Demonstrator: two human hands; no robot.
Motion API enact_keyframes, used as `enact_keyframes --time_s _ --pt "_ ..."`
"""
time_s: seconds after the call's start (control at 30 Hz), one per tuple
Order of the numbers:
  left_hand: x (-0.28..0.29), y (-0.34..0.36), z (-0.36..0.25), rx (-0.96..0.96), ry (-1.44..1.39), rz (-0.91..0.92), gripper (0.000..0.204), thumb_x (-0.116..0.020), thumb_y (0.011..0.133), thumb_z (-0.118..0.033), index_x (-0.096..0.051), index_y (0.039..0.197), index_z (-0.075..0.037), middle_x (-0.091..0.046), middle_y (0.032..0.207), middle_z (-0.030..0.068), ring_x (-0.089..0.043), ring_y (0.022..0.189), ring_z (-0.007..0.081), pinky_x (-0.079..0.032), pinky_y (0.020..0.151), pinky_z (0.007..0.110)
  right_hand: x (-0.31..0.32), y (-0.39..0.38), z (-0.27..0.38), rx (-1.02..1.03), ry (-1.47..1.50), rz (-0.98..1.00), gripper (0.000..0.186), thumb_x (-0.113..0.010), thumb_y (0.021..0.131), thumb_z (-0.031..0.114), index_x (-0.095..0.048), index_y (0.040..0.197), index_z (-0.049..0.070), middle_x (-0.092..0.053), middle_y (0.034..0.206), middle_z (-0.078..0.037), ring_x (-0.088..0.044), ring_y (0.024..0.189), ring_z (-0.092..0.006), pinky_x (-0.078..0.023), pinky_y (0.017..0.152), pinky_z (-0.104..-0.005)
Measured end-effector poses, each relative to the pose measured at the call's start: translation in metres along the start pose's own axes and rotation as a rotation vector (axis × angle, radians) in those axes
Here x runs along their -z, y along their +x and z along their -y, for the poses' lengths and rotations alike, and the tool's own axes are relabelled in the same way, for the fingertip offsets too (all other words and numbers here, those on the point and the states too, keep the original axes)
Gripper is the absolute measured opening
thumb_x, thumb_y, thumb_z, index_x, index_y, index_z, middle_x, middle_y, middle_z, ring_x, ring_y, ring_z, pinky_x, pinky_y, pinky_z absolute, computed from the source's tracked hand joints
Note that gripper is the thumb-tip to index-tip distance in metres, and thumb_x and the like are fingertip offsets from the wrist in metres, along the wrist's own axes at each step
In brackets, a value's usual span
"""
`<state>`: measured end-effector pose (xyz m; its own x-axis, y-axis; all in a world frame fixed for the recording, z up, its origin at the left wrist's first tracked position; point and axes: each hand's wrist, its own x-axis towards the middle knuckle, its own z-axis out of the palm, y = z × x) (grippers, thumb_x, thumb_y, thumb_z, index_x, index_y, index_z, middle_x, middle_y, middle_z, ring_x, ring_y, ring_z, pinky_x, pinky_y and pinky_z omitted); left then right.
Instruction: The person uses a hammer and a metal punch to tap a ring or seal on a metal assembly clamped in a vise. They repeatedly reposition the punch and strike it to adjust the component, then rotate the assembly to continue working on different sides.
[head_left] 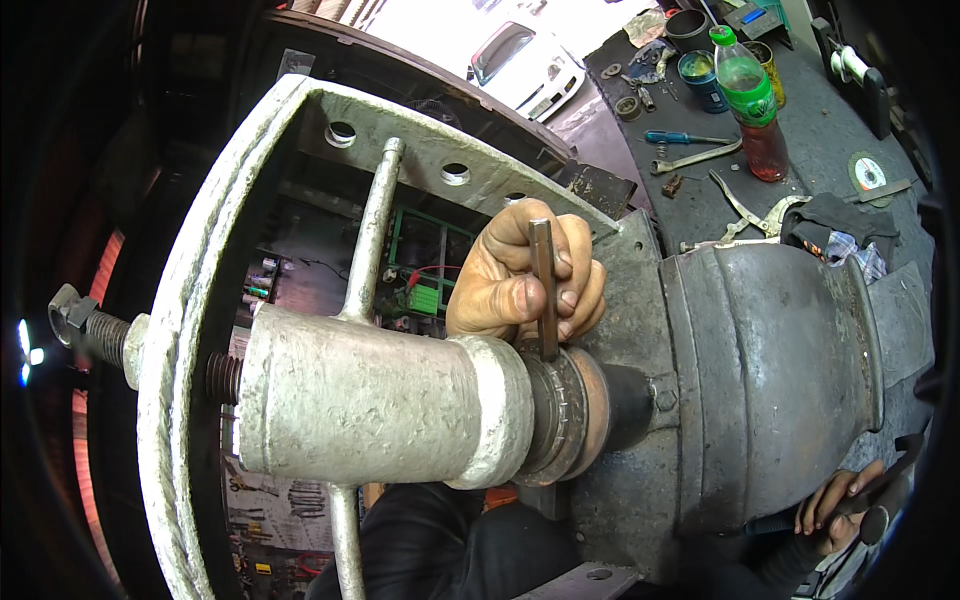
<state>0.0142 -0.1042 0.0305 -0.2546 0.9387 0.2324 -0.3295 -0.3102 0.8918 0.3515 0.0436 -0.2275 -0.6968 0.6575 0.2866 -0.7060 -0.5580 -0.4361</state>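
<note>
Bare left hand, centre: we pinch a brown, faceted metal bar against a dark, grooved metal ring.
Bare right hand, lower right: we grasp a dark, partly hidden tool.

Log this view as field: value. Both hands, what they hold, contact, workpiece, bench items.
left hand: gripping an upright steel bar
right hand: lower right, closed around a dark tool; type unclear
contact: bar's lower end appears to meet the ringed metal part
workpiece: pale metal cylinder left of the rings, dark rounded housing to their right
bench items: green-capped bottle, blue-handled screwdriver, locking pliers
</note>
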Motion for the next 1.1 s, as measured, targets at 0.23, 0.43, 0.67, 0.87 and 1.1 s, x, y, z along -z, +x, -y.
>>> enact_keyframes --time_s 0.23,0.43,0.67,0.87,1.1 --pt "0.004 0.000 0.000 -0.002 -0.004 0.044 0.024 -0.068 0.081 -0.015 -0.053 0.094 -0.001 -0.054 0.072 0.0096 -0.051 0.055 0.0130 -0.037 0.044 0.024 -0.007 -0.003 0.002 -0.013 -0.033 -0.080 0.047 -0.069 0.078 0.009 -0.025 0.095 0.009 -0.043 0.050 -0.008 -0.042 0.030 -0.0158 -0.042 0.029 -0.0300" --pt "0.013 0.001 -0.005 0.023 0.054 0.196 0.023 -0.059 0.089 -0.021 -0.045 0.099 -0.005 -0.050 0.080 0.0056 -0.050 0.065 0.0129 -0.037 0.052 0.023 -0.015 0.009 0.008 -0.036 -0.097 0.073 0.042 -0.065 0.081 0.014 -0.030 0.102 0.006 -0.044 0.050 -0.008 -0.044 0.032 -0.0172 -0.044 0.031 -0.0309" --pt "0.012 0.001 -0.005 0.042 0.041 0.190 0.023 -0.059 0.089 -0.020 -0.045 0.100 -0.006 -0.050 0.080 0.0055 -0.049 0.065 0.0123 -0.037 0.052 0.023 -0.003 -0.002 0.011 -0.033 -0.077 0.021 0.046 -0.068 0.077 0.011 -0.029 0.102 0.007 -0.049 0.049 -0.011 -0.052 0.036 -0.0197 -0.049 0.036 -0.0329" --pt "0.003 0.002 0.001 -0.010 -0.032 0.100 0.023 -0.066 0.083 -0.015 -0.052 0.095 -0.001 -0.051 0.072 0.0082 -0.049 0.060 0.0125 -0.035 0.046 0.024 -0.018 0.002 0.022 0.002 -0.189 -0.033 0.046 -0.067 0.077 0.011 -0.030 0.103 0.007 -0.049 0.050 -0.011 -0.052 0.036 -0.0195 -0.049 0.036 -0.0326" --pt "0.002 -0.003 0.001 0.012 -0.060 0.139 0.018 -0.063 0.086 -0.017 -0.059 0.092 -0.002 -0.050 0.073 0.0063 -0.047 0.062 0.0120 -0.035 0.051 0.024 -0.099 0.080 0.058 -0.030 -0.598 -0.050 0.045 -0.066 0.078 0.011 -0.030 0.104 0.006 -0.050 0.050 -0.011 -0.052 0.037 -0.0194 -0.049 0.036 -0.0323"
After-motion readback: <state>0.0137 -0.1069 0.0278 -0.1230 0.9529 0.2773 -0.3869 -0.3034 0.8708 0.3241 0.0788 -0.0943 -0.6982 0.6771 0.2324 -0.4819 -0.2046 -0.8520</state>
